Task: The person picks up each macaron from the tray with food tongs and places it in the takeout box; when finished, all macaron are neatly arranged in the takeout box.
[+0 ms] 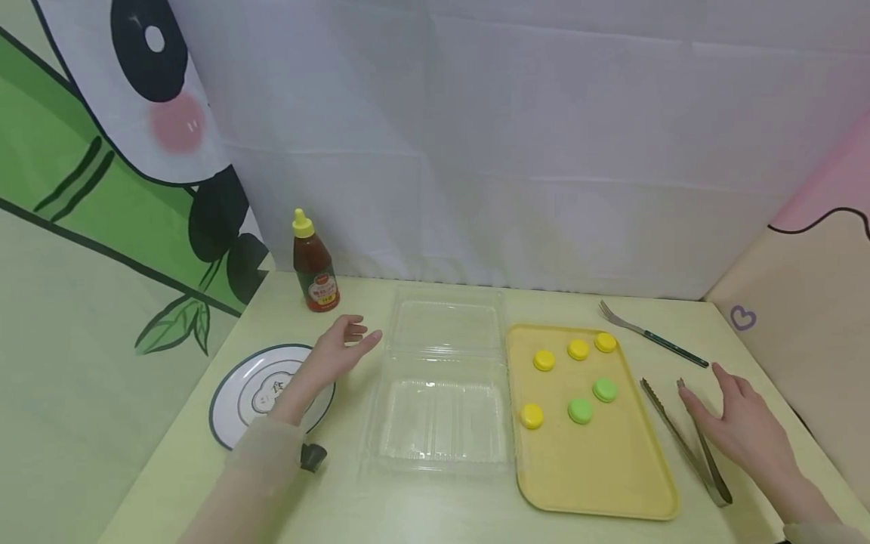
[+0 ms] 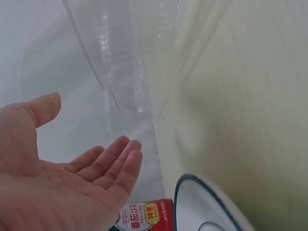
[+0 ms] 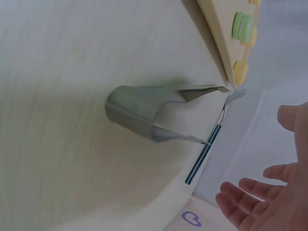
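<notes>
My left hand (image 1: 334, 353) hovers over the plate's right side with relaxed fingers and holds nothing; in the left wrist view its palm and fingers show spread. To its right lies a clear plastic clamshell box (image 1: 442, 423) with its lid folded back. My right hand (image 1: 748, 423), fingers loose, is above the metal tongs (image 1: 680, 446) and grips nothing. The tongs lie with their arms apart. Left of them is a yellow tray (image 1: 598, 468) bearing several yellow macarons (image 1: 544, 360) and two green macarons (image 1: 581, 411).
A sauce bottle (image 1: 316, 264) with a yellow cap stands at the back left. In front of it is a white plate (image 1: 234, 397) with a blue rim. A fork (image 1: 652, 335) with a dark green handle lies behind the tongs. A white cloth (image 1: 544, 151) hangs along the table's back edge.
</notes>
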`<action>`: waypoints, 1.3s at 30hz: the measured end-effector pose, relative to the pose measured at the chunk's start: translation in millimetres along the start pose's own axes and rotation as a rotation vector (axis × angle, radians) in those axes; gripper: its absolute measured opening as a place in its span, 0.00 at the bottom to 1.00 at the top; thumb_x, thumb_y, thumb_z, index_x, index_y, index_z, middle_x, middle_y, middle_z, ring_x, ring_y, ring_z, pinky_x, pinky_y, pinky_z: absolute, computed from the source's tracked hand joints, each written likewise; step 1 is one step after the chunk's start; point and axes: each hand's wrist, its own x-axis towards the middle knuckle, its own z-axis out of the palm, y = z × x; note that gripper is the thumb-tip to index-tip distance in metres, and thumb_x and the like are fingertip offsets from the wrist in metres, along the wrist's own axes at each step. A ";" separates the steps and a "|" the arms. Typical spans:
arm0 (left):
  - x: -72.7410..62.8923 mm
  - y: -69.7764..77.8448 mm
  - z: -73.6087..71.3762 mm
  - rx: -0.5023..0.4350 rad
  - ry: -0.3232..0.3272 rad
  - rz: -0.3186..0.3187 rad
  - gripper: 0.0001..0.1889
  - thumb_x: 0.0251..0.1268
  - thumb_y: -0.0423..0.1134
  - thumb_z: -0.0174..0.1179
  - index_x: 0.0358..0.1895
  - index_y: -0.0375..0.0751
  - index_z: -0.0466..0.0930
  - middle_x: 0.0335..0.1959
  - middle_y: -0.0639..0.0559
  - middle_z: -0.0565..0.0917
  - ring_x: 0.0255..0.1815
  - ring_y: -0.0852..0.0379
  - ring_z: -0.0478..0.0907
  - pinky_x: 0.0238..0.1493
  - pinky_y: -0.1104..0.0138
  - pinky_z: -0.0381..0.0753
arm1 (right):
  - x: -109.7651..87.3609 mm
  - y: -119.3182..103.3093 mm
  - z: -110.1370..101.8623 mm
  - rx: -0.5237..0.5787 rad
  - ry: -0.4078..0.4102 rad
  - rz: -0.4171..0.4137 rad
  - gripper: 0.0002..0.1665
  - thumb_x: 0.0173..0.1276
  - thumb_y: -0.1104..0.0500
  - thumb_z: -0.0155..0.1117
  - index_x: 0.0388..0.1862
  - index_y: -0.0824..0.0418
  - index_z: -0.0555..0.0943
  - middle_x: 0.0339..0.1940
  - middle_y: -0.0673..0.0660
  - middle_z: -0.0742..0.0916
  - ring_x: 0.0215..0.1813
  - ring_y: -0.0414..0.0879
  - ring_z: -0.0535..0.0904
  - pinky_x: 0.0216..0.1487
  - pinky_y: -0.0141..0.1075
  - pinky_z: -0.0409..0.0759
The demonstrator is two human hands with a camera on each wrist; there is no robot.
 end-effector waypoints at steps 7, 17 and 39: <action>-3.6 2.6 4.2 -0.070 -0.030 -0.013 0.31 0.74 0.52 0.56 0.69 0.33 0.65 0.64 0.35 0.74 0.65 0.39 0.70 0.62 0.46 0.70 | -4.4 12.6 2.3 0.017 -0.077 0.041 0.53 0.76 0.37 0.50 0.73 0.81 0.49 0.57 0.82 0.69 0.47 0.73 0.78 0.34 0.59 0.75; -6.3 -6.9 9.9 -0.128 -0.058 -0.018 0.25 0.74 0.51 0.56 0.60 0.33 0.74 0.49 0.42 0.83 0.51 0.47 0.81 0.54 0.54 0.76 | -7.2 21.6 10.2 -0.009 -0.175 0.080 0.56 0.75 0.34 0.50 0.64 0.90 0.56 0.49 0.83 0.76 0.47 0.76 0.76 0.41 0.63 0.73; -2.4 -14.8 32.3 -0.136 -0.035 0.036 0.17 0.73 0.45 0.59 0.46 0.31 0.82 0.35 0.46 0.83 0.36 0.53 0.79 0.39 0.64 0.78 | -12.1 16.6 27.1 -0.013 -0.254 0.133 0.52 0.68 0.32 0.60 0.49 0.86 0.70 0.31 0.63 0.83 0.34 0.57 0.80 0.32 0.50 0.78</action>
